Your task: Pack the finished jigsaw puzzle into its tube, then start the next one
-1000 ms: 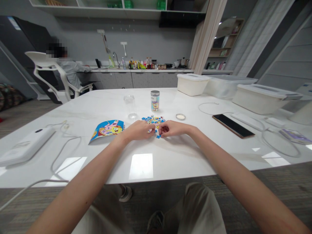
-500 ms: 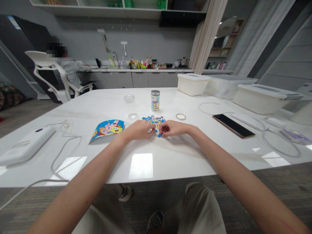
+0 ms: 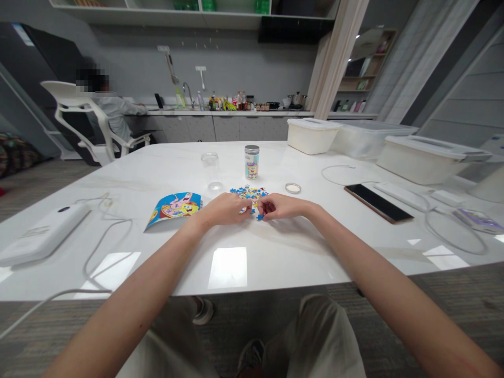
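My left hand (image 3: 224,208) and my right hand (image 3: 280,206) rest side by side on the white table (image 3: 252,252), fingertips nearly touching. Each pinches small blue jigsaw pieces at the near edge of a loose pile of puzzle pieces (image 3: 249,193). A small blue piece (image 3: 260,217) lies just under my right fingers. Left of my left hand lies a cartoon picture card (image 3: 174,206). Behind the pile stand a printed puzzle tube (image 3: 251,162) and an empty clear tube (image 3: 210,167). A round lid (image 3: 292,188) lies to the right.
A black phone (image 3: 378,202), a white cable and flat white devices lie at the right, with white storage boxes (image 3: 313,135) behind. A white power bank (image 3: 41,233) with cable sits at the left. A person sits in a white chair (image 3: 84,123) at the far left by a kitchen counter.
Both hands stay at the pile's near edge with only small finger movements on the pieces. The view shifted very slightly.
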Demonstrator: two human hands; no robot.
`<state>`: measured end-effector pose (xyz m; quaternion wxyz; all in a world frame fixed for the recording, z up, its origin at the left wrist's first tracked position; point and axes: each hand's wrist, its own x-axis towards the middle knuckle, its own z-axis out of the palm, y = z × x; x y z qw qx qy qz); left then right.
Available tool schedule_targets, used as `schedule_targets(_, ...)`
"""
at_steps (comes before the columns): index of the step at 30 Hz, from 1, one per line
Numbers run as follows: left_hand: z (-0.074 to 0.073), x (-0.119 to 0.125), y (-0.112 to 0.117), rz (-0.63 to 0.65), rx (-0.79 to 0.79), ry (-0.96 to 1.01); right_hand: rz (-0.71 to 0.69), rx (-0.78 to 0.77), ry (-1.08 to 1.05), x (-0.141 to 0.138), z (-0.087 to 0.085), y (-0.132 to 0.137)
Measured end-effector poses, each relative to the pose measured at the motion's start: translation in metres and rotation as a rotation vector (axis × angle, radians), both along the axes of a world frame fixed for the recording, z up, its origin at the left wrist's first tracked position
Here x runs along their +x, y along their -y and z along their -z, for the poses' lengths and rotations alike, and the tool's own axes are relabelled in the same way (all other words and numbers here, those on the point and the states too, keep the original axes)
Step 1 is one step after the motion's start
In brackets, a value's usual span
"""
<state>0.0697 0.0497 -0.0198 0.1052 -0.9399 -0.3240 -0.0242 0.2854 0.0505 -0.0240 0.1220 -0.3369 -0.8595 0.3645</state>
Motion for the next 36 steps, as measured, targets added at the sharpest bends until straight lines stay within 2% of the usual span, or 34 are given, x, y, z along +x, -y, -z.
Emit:
schedule_targets(17, 0.0019, -0.0007, -0.0016, 0.004, -0.03, 0.034, -0.08, 0.093, 0.032, 0.0043, 0.0055, -0.007)
schedule_targets(27, 0.0013, -0.0007, -0.0007, -0.008, 0.006, 0.013, -0.041, 0.022, -0.019, 0.0016, 0.0009, -0.0019)
schedule_targets(36, -0.0002, -0.0001, 0.0008, -0.006, 0.005, 0.03, -0.053, 0.042, 0.005, 0.0011, -0.0012, -0.0023)
